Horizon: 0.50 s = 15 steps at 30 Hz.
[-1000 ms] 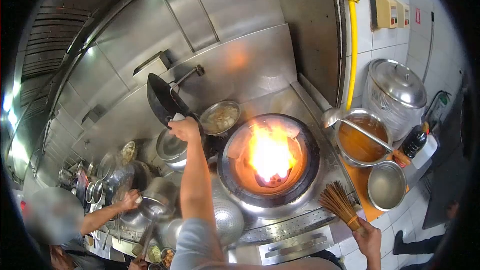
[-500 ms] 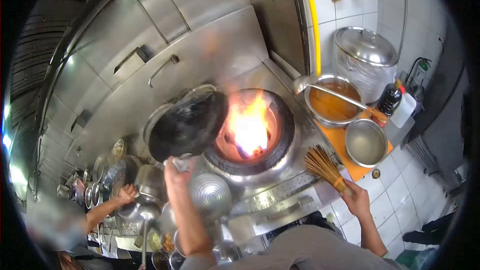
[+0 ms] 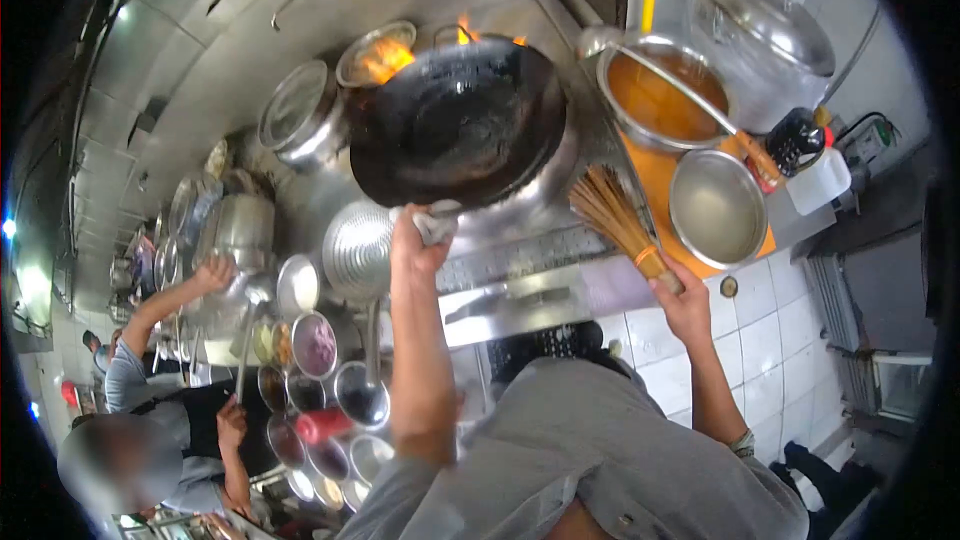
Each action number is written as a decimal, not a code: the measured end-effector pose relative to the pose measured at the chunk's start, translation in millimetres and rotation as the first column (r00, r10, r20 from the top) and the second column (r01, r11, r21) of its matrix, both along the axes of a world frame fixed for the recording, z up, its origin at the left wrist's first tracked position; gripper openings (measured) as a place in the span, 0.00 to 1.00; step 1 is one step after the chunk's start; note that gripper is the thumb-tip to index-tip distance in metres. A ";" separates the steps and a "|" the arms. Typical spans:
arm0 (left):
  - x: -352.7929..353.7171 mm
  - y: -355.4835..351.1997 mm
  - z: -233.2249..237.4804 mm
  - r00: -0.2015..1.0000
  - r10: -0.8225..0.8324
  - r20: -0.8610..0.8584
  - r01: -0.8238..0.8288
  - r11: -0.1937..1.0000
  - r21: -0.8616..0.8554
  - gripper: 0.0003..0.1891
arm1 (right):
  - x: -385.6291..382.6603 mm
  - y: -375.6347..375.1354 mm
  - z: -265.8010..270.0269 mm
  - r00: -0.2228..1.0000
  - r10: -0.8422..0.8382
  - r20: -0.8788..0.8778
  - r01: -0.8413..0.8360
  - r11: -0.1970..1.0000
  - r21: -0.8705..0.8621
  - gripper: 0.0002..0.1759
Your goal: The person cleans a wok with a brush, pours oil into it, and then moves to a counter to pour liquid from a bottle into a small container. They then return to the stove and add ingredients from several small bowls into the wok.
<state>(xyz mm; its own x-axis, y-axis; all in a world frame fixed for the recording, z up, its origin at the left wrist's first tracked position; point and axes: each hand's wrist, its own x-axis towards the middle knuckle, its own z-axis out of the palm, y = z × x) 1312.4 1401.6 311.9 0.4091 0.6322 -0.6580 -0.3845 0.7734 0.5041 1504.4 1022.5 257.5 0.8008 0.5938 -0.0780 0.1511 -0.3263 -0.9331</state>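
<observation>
My left hand (image 3: 422,237) is closed around the near side of a large black wok (image 3: 455,130), with a white cloth (image 3: 436,224) between hand and metal. The wok covers most of the stove burner, and flames (image 3: 388,60) lick out past its far rim. A little liquid or shine shows on the wok's inside, which holds no food that I can see. On the right, my right hand (image 3: 684,298) grips the bound handle of a bamboo wok brush (image 3: 618,218). Its bristles point up and left, over the stove's front ledge and apart from the wok.
A pot of orange-brown liquid (image 3: 665,95) with a ladle (image 3: 690,90) across it and a metal bowl of cloudy liquid (image 3: 717,208) stand at right. A perforated strainer (image 3: 360,248) lies left of my forearm. Several ingredient bowls (image 3: 316,345) and a co-worker (image 3: 165,380) are further left.
The wok has come rightward from beside the burner to over it, hiding most of the fire. My left hand moved with it. The brush stays in my right hand; the view has shifted.
</observation>
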 end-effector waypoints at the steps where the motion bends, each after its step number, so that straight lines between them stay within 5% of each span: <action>1: -8.2 3.5 -12.5 0.999 -0.047 -0.027 0.048 0.997 0.061 0.14 | 0.7 -3.1 4.4 0.999 -0.006 -0.054 0.007 1.000 0.024 0.26; 4: -31.7 -29.8 22.1 0.956 -0.020 -0.293 0.087 0.972 0.217 0.20 | 0.3 -16.6 -6.8 0.997 -0.013 -0.081 0.023 0.993 0.120 0.26; 8: -129.5 -8.9 -20.6 0.885 -0.266 -0.381 0.417 0.817 0.398 0.32 | -3.5 -38.1 8.0 0.987 -0.081 -0.138 0.073 0.995 -0.068 0.26; 10: -156.6 -0.3 -45.2 0.531 -0.392 -0.751 0.841 0.352 0.411 0.30 | -9.0 -43.5 9.1 0.979 -0.121 -0.162 0.108 0.990 -0.087 0.26; 12: -151.9 0.2 -64.1 0.339 -0.252 -0.906 0.940 0.123 0.318 0.25 | -14.0 -44.1 15.9 0.979 -0.122 -0.163 0.108 0.990 -0.096 0.26; 15: -108.9 -3.0 -64.5 0.153 -0.460 -0.874 0.966 -0.116 0.230 0.23 | -21.3 -43.4 26.1 0.983 -0.115 -0.145 0.092 0.984 -0.155 0.26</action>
<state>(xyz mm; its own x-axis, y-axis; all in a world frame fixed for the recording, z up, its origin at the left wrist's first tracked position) 1203.5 1398.6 247.4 0.8099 0.3176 -0.4931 0.5839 -0.3563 0.7295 1483.1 979.1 283.6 0.8293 0.4810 -0.2845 -0.0315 -0.4680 -0.8832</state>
